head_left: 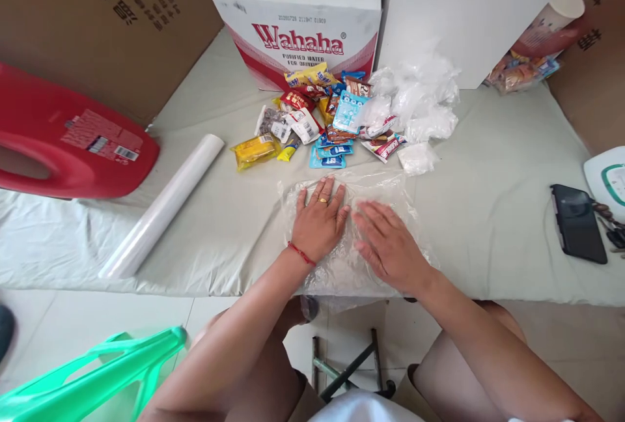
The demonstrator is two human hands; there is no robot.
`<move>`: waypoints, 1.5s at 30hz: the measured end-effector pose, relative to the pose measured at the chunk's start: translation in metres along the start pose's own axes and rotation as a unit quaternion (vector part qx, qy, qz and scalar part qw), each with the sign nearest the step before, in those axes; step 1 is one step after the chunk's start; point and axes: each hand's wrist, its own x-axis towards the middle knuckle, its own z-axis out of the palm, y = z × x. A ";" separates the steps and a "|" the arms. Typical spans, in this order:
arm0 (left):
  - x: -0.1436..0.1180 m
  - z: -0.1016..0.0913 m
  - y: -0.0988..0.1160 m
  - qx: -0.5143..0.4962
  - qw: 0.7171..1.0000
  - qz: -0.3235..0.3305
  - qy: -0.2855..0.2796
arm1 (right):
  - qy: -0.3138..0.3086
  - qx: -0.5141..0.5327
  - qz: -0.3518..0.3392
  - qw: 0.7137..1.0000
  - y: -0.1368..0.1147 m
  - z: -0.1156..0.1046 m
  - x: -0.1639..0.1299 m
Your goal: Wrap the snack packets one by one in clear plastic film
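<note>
Two hands: both lie palm down, fingers spread, on one sheet of clear plastic wrap (374, 191), near the table's front edge.
Landmark: the Wahaha water carton (297, 34) at the back of the table; places below are told from it.
Left hand (319, 220): flat and open, gripping nothing; it presses the film's left half down, well in front of the carton. A ring shows on one finger and a red string on the wrist.
Right hand (390, 243): also flat and open, holding nothing; it rests just beside the left, fingers angled toward it, on the film's right half.
Why flat: open palms, I judge, keep the light film spread and stop it curling or lifting.
Plastic wrap look: thin, see-through, creased all over, glossy where light catches; its near edge hangs slightly over the table rim.
Snack packets (317, 122): a mixed, colourful heap directly in front of the carton, beyond the film and apart from both hands.
Crumpled clear bags (415, 99): piled front-right of the carton, touching the snacks.
Roll of film (163, 204): front-left of the carton, lying aslant on the table cover (488, 213).
Red jug (68, 139): far left of the carton, on its side.
Phone (577, 222): far right, face down.
</note>
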 end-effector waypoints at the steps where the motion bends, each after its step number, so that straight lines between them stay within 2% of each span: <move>1: 0.000 0.000 0.000 0.003 1.000 -0.004 0.006 | -0.013 -0.047 0.036 0.998 0.008 -0.003 -0.001; 3: 0.000 0.001 -0.001 0.007 1.000 -0.014 0.013 | -0.047 -0.089 0.079 0.992 0.021 -0.010 -0.003; 5: -0.001 0.001 -0.001 0.008 1.000 -0.019 0.014 | -0.054 -0.077 0.098 0.991 0.029 -0.021 -0.006; 8: -0.001 0.002 -0.002 0.005 1.000 -0.008 0.008 | 0.016 -0.064 0.119 0.991 0.032 -0.031 -0.002; 10: -0.002 0.003 -0.003 0.001 1.000 0.007 0.008 | 0.034 -0.084 0.094 0.991 0.032 -0.032 0.004; 13: -0.001 0.002 -0.006 -0.009 0.999 0.041 0.000 | -0.017 -0.143 0.070 0.987 0.039 -0.025 0.012; 16: 0.000 -0.002 -0.011 -0.024 0.998 0.066 -0.003 | -0.044 -0.189 0.137 0.971 0.059 -0.020 0.011; 18: 0.000 -0.004 -0.013 -0.030 0.998 0.051 0.019 | -0.036 -0.196 0.168 0.965 0.073 -0.018 0.008; 21: -0.001 -0.005 -0.017 -0.024 0.997 -0.036 0.067 | -0.008 -0.191 0.170 0.967 0.085 -0.016 0.004; 24: 0.000 -0.002 -0.023 -0.009 0.994 -0.084 0.066 | 0.021 -0.184 0.167 0.968 0.084 -0.013 0.004; 28: 0.005 0.000 -0.029 0.008 0.996 -0.078 0.035 | 0.035 -0.169 0.163 0.971 0.079 -0.012 0.005; 33: 0.005 -0.005 -0.031 0.006 0.997 -0.072 0.025 | 0.043 -0.152 0.174 0.972 0.080 -0.015 0.005; 39: -0.001 -0.003 -0.030 0.015 0.997 -0.067 0.041 | 0.056 -0.140 0.174 0.973 0.084 -0.013 0.002; 43: 0.002 -0.005 -0.030 0.009 0.997 -0.067 0.040 | 0.138 -0.128 0.168 0.968 0.084 -0.021 0.004; 45: 0.004 -0.011 -0.030 -0.001 0.997 -0.074 0.021 | 0.175 -0.127 0.155 0.964 0.079 -0.030 0.014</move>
